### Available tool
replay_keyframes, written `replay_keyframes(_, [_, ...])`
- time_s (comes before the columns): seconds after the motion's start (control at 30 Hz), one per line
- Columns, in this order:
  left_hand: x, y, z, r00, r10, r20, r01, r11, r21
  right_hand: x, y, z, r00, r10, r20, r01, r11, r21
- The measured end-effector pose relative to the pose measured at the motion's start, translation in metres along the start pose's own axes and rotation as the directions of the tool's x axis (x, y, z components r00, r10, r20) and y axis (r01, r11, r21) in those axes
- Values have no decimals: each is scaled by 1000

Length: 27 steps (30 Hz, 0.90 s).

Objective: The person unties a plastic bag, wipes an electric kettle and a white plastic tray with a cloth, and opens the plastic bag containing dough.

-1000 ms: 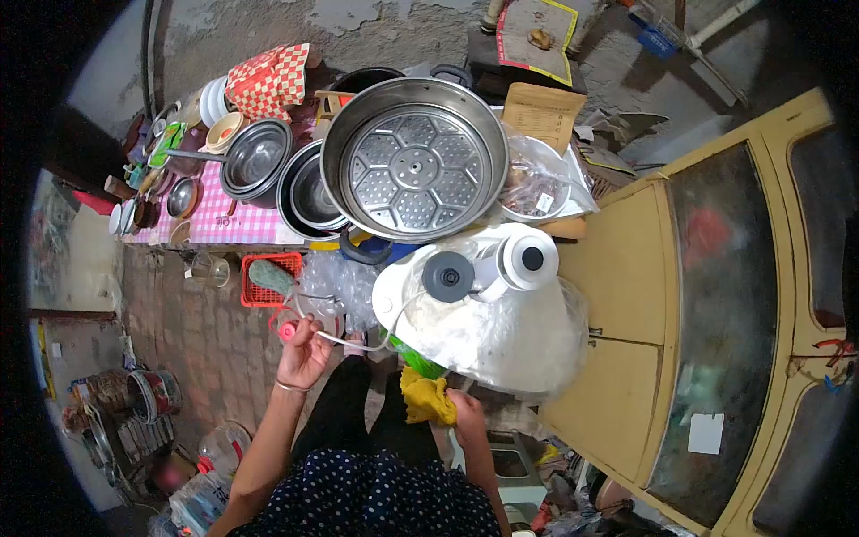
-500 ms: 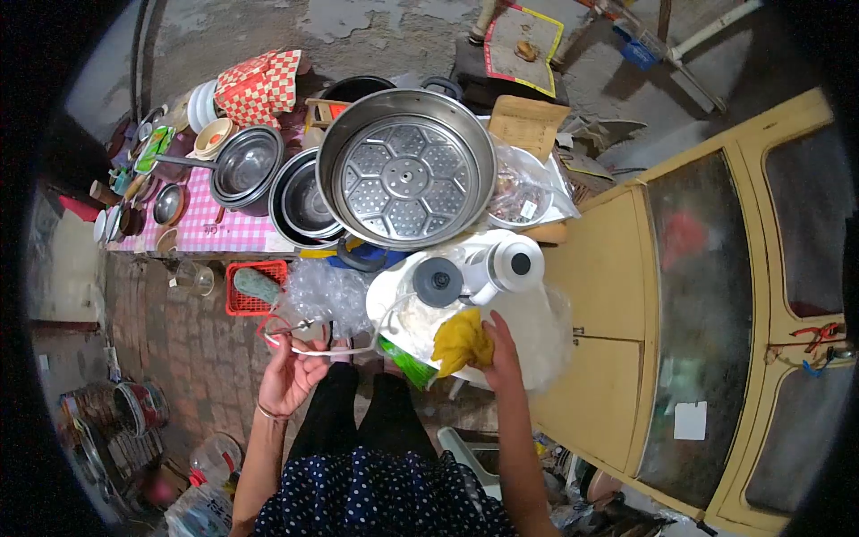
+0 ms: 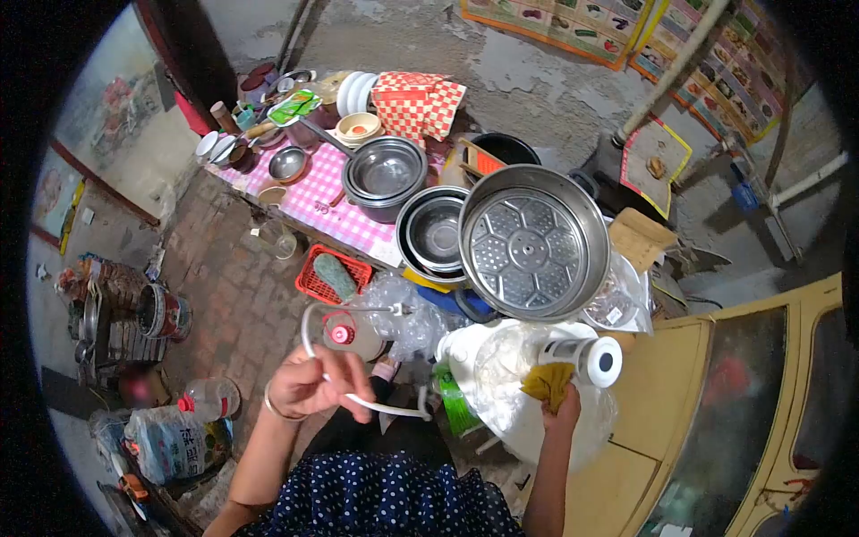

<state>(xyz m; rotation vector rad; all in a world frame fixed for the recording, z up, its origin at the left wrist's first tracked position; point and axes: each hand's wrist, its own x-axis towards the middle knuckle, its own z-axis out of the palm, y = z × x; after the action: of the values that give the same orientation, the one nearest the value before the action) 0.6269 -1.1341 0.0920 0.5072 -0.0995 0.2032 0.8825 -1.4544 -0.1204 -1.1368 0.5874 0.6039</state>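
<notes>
A white power cord point(image 3: 386, 409) runs through the curled fingers of my left hand point(image 3: 318, 380), raised in front of my legs. One stretch loops upward to a plug point(image 3: 399, 310), and the other ends at a small pale piece I cannot make out. My right hand point(image 3: 562, 409) grips a crumpled yellow cloth point(image 3: 548, 383). Just beyond the cloth is a white kettle point(image 3: 601, 362) with a dark circle on its top, on a plastic-covered white stand point(image 3: 510, 403). Whether the cloth touches the kettle, I cannot tell.
A large steel steamer point(image 3: 530, 246) stands at the edge of a table with a pink checked cloth point(image 3: 309, 199), beside stacked pots point(image 3: 385, 174). On the floor are a red basket point(image 3: 333, 276) and a red-capped jug point(image 3: 353, 338). A yellow cabinet point(image 3: 626, 447) stands right.
My view has turned left. The left hand has lifted the cord higher. The grey round piece that lay beside the kettle no longer shows on the stand. The right hand still has the yellow cloth.
</notes>
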Motion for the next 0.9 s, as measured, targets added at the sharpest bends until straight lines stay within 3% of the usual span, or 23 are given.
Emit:
replay_keyframes(0.07, [-12, 19, 3, 997, 58, -42, -55, 995, 83, -23, -3, 10, 970, -107, -218, 98, 994, -53])
replay_keyframes(0.17, [-28, 49, 2, 983, 135, -125, -84, 934, 347, -45, -8, 11, 967, -180, -181, 152, 976, -154])
replay_keyframes(0.3, [-45, 82, 8, 867, 274, -416, -5, 840, 542, -57, -17, -3, 958, -278, -71, 252, 934, -254])
replay_keyframes(0.33, [-49, 89, 12, 806, 306, -507, 35, 830, 556, -64, -21, -1, 939, -338, -68, 312, 917, -246])
replay_keyframes(0.37, [-50, 98, 13, 803, 327, -499, 72, 776, 626, -72, -25, 3, 917, -395, -64, 370, 898, -240])
replay_keyframes(0.47, [-53, 127, 18, 663, 335, -669, 343, 658, 670, -91, -34, 6, 920, -391, 36, 387, 885, -259])
replay_keyframes(0.57, [-48, 150, 15, 573, 343, -745, 501, 572, 649, -104, -31, 2, 911, -409, 51, 405, 867, -290])
replay_keyframes(0.67, [-48, 173, -9, 555, 413, -722, 527, 497, 690, -125, -30, 6, 921, -389, 2, 366, 865, -343])
replay_keyframes(0.7, [-44, 179, -17, 562, 412, -717, 519, 499, 694, -138, -29, 12, 917, -399, 1, 375, 862, -341])
replay_keyframes(0.77, [-35, 200, -41, 596, 499, -629, 356, 538, 764, -165, -22, 34, 896, -405, -183, 282, 836, -471])
replay_keyframes(0.83, [-30, 220, -66, 640, 471, -607, 325, 550, 769, -166, -7, 8, 810, -550, 202, 442, 347, -828])
replay_keyframes(0.9, [-18, 235, -93, 700, 500, -511, 189, 559, 807, -186, 5, 36, 914, -399, -71, 283, 754, -593])
